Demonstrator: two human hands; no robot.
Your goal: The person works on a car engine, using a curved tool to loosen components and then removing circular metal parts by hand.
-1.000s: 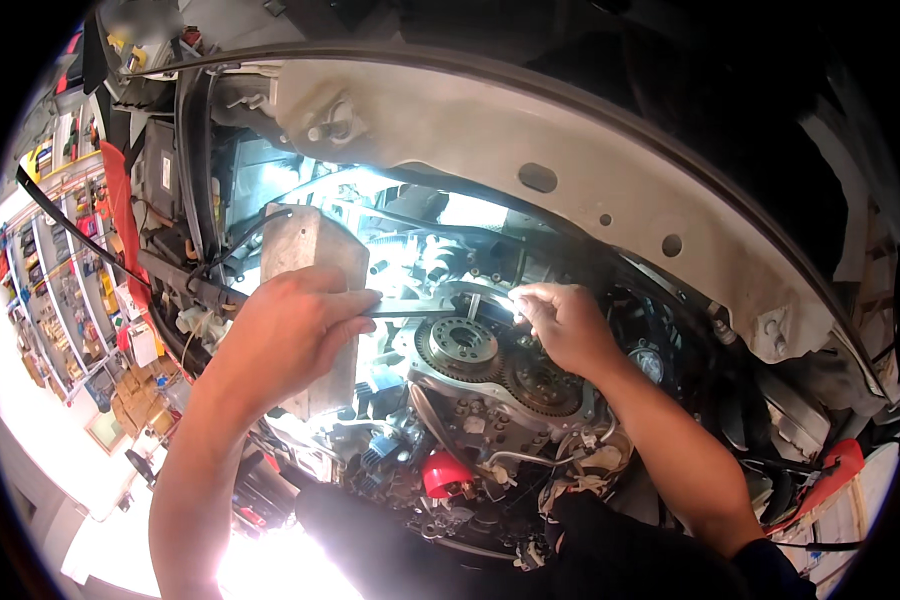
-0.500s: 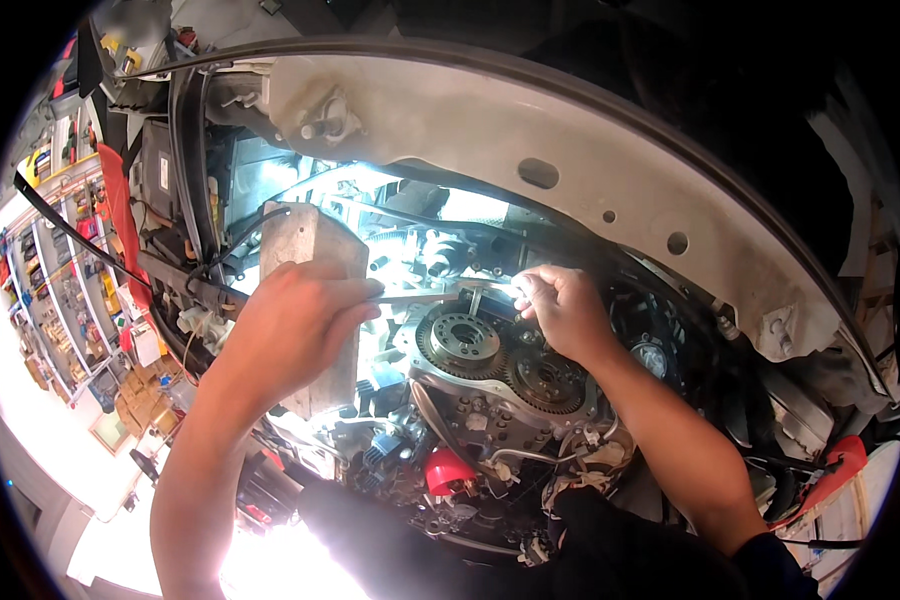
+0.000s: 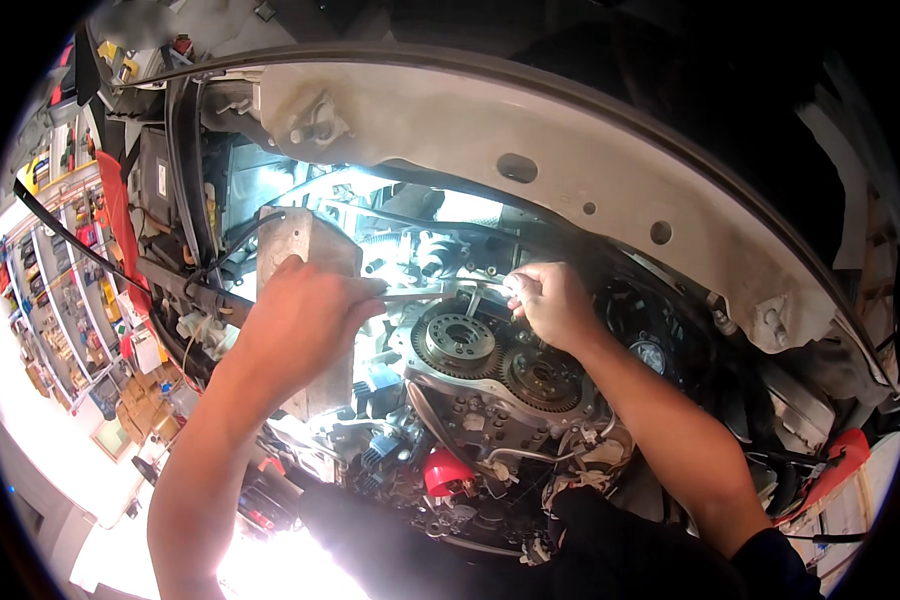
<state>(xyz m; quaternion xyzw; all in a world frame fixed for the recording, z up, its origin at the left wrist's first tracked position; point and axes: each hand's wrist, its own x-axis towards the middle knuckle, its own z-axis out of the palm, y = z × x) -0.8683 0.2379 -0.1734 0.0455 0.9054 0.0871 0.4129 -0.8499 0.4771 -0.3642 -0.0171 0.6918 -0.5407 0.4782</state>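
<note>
My left hand (image 3: 305, 315) is closed with thumb and fingers on a thin, flat, pale strip (image 3: 415, 296) that points right over the engine. My right hand (image 3: 552, 308) pinches the end of a slim pale metal piece (image 3: 488, 286), whose far end meets or overlaps the strip's tip; which of these I cannot tell. A short prong hangs from that piece just above a toothed gear wheel (image 3: 457, 340) with holes in its face. Right beside that wheel sits a second, darker gear (image 3: 543, 378). Glare blurs the fingertips.
A long grey metal block (image 3: 310, 245) stands behind my left hand. Across the far side arches a pale body panel (image 3: 420, 125) with holes. A red cup-shaped part (image 3: 447, 472) lies among hoses and wiring nearer me. Shelves (image 3: 55, 290) line the far left.
Both hands keep their grips and hold almost still, with the strip and metal piece still above the gear. The whole view has shifted slightly.
</note>
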